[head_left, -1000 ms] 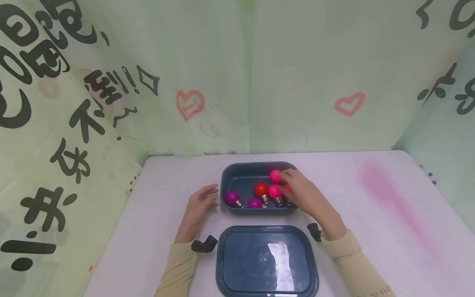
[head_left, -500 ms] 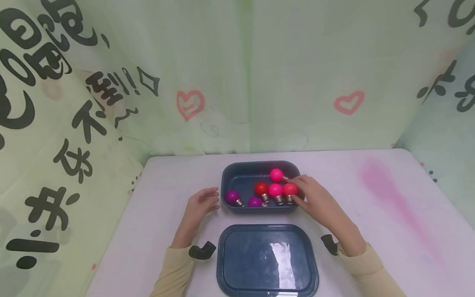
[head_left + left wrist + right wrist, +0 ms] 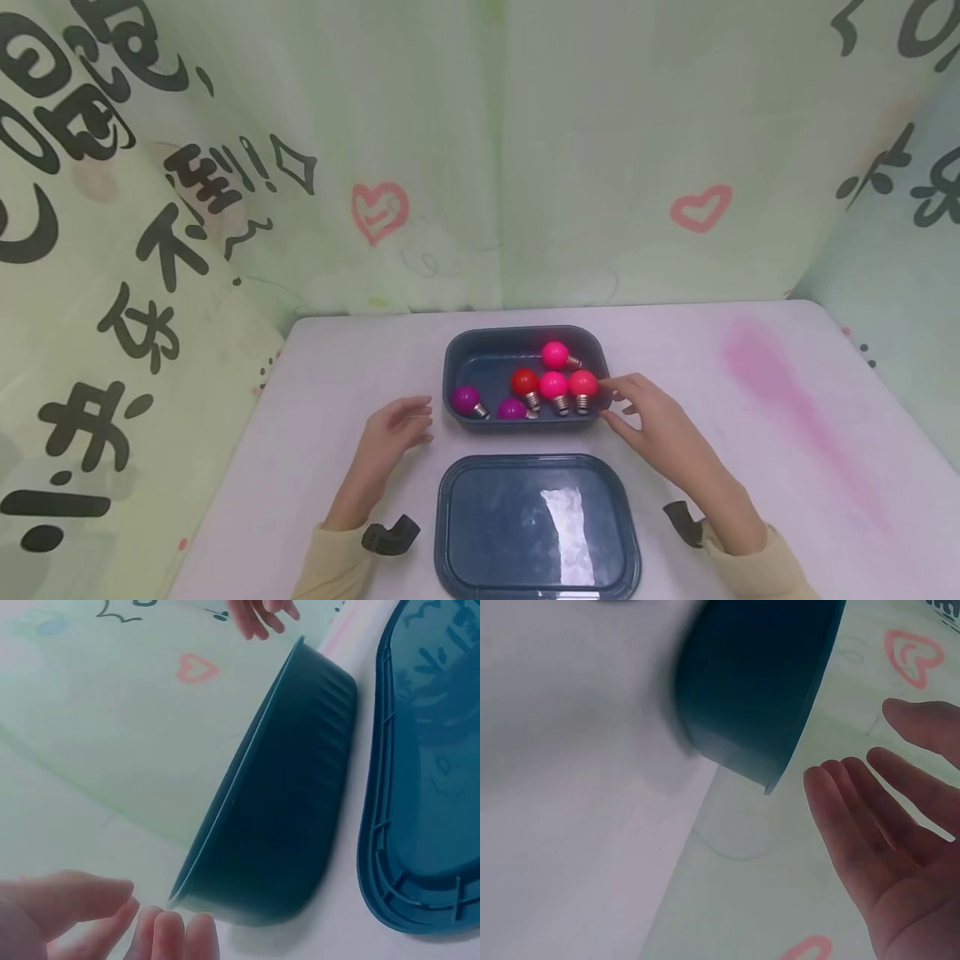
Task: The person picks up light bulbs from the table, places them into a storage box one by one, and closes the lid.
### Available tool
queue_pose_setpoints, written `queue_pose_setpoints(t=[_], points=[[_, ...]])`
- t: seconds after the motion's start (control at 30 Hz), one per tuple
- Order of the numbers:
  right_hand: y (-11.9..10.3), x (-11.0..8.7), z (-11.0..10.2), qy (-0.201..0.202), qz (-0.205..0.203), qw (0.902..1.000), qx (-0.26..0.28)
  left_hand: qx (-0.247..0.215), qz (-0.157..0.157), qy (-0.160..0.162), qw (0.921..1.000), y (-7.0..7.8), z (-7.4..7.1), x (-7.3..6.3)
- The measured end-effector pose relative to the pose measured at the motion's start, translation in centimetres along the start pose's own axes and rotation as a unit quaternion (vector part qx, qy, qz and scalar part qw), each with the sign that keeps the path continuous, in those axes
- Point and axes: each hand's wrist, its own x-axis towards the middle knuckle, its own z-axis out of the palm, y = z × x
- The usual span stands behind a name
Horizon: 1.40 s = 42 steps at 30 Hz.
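A dark blue plastic box (image 3: pixel 480 362) stands on the table with several light bulbs in it. A red bulb (image 3: pixel 524 382) and pink bulbs (image 3: pixel 553 385) crowd its right half, and one pink bulb (image 3: pixel 555 355) lies toward the back wall. Purple bulbs (image 3: pixel 466 400) lie along the front left. My right hand (image 3: pixel 663 433) is at the box's right end, fingers loosely spread and holding nothing. Just off the left end is my left hand (image 3: pixel 390 437), its fingers relaxed and bare. The left wrist view shows those fingertips (image 3: pixel 169 930) close by the box rim.
In front of the box lies a matching blue lid (image 3: pixel 536 525), flat on the white table (image 3: pixel 720 400). A pale green printed curtain (image 3: pixel 525 167) hangs along the table's back edge and both sides. Each wrist wears a black device (image 3: pixel 392 535).
My right hand has let go of the pink bulb at the back of the box and drawn out to the right. My left hand has shifted slightly away from the box, toward me.
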Motion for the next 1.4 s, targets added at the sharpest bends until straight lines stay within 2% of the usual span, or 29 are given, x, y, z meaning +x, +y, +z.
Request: queue_pose_setpoints(t=[0.23, 0.53, 0.73, 0.93, 1.17, 1.4], points=[[-0.1, -1.4, -0.2, -0.011, 0.033, 0.9993, 0.013, -0.013, -0.009, -0.004, 0.9999, -0.1, -0.2, -1.4], [-0.3, -3.1, 0.0, -0.047, 0.078, 0.9956, 0.023, -0.014, -0.029, -0.001, 0.9995, -0.8, -0.1, -2.8], [-0.1, -3.9, 0.7, -0.079, 0.095, 0.9908, 0.056, -0.016, -0.037, -0.009, 0.9992, -1.5, 0.2, -3.5], [0.0, -4.4, 1.5, -0.116, 0.123, 0.9823, 0.079, -0.003, -0.045, -0.026, 0.9986, -2.2, 0.5, -3.9], [0.0, -5.1, 2.2, -0.132, 0.142, 0.9778, 0.079, 0.013, -0.056, -0.037, 0.9977, -2.6, 0.7, -4.3], [0.0, -5.4, 2.2, -0.14, 0.156, 0.9755, 0.067, 0.051, -0.09, -0.043, 0.9937, -2.8, 0.8, -4.8]])
